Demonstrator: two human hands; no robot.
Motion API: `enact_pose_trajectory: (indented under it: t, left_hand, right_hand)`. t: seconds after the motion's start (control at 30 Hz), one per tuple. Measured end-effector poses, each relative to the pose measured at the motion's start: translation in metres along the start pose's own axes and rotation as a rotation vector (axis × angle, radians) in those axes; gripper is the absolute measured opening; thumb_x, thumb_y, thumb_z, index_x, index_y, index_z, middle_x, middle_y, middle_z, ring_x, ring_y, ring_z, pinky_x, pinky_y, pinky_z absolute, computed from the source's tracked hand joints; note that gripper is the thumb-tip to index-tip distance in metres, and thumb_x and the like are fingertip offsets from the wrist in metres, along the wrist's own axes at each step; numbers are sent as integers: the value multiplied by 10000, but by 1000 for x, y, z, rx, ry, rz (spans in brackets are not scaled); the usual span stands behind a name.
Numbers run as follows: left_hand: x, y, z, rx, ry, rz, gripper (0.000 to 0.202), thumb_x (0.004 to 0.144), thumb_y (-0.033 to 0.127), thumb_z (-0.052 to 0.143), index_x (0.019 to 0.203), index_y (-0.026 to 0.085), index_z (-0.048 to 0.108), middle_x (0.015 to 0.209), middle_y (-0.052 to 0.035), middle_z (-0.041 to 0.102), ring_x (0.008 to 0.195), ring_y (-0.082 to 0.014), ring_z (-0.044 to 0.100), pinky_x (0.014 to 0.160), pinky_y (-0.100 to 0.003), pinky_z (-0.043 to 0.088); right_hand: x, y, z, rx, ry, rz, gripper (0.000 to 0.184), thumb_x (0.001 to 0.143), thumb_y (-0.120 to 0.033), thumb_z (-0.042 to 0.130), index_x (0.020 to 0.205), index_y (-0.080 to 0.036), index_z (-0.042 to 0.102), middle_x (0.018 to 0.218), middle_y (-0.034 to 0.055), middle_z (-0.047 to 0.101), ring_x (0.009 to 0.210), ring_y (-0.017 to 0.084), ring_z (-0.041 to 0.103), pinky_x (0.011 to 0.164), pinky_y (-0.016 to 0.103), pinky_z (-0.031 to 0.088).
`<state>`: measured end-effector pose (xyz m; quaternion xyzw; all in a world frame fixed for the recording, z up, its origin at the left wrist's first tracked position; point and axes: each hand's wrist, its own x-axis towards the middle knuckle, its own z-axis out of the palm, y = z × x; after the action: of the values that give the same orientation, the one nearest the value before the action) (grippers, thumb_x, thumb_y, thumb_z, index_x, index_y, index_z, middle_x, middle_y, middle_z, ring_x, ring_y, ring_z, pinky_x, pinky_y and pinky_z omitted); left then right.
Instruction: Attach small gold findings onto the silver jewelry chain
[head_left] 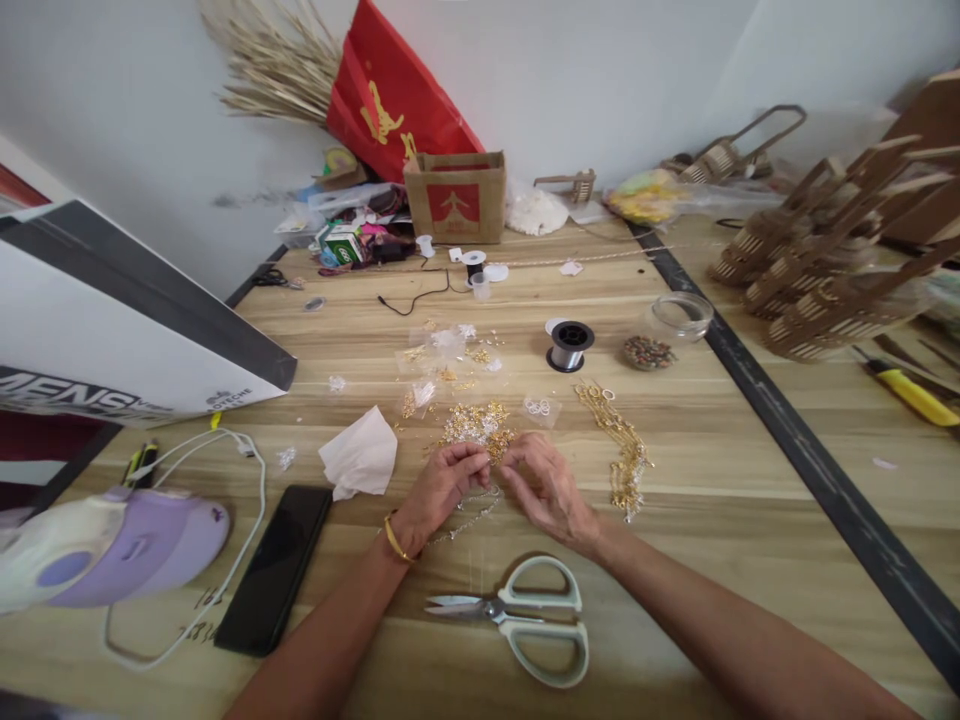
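Observation:
My left hand (pixel 451 483), with a yellow bangle at the wrist, is closed in a pinch at the near edge of a pile of small gold and silver beads (pixel 471 422). What sits between its fingertips is too small to make out. Close beside it, my right hand (pixel 551 490) curves over the gold beads, thumb and forefinger drawn together; anything in them is hidden. A silver chain (pixel 469 522) lies on the table under the left hand. Scissors with pale handles (pixel 517 610) rest in front of both hands. Gold chains (pixel 619 450) lie to the right.
A wire spool (pixel 571 347) and a glass jar with beads (pixel 660 335) stand behind the right hand. White paper (pixel 360 452), a phone (pixel 276 570) and a purple-and-white device (pixel 150 545) lie left. Small bead bags (pixel 442 350), a paper bag (pixel 456 200) and woven baskets (pixel 817 270) are farther back.

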<state>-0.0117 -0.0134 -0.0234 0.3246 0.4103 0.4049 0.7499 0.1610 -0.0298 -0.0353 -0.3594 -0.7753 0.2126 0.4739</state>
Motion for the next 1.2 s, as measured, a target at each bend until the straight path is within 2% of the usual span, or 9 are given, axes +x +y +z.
enact_pose_trajectory:
  t: [0.33,1.2]
  left_hand:
    - [2,-6,-5,9,-28,25,229,629,272,812,708,108,673,590,-2,616,571,-101,547,614,-245,424]
    - [1,-6,-4,167,-70,61,199,702,301,754,715,118,677,616,-7,620,600,-110,543,653,-253,403]
  right_hand:
    - [0,1,1,-11,14,-16,57,912,-168,490,901,-212,524,799,40,581,786,188,542,714,348,452]
    - [2,0,1,-15,-31,4,74,923,-182,485,881,-211,539,780,37,592,744,181,532,693,340,440]
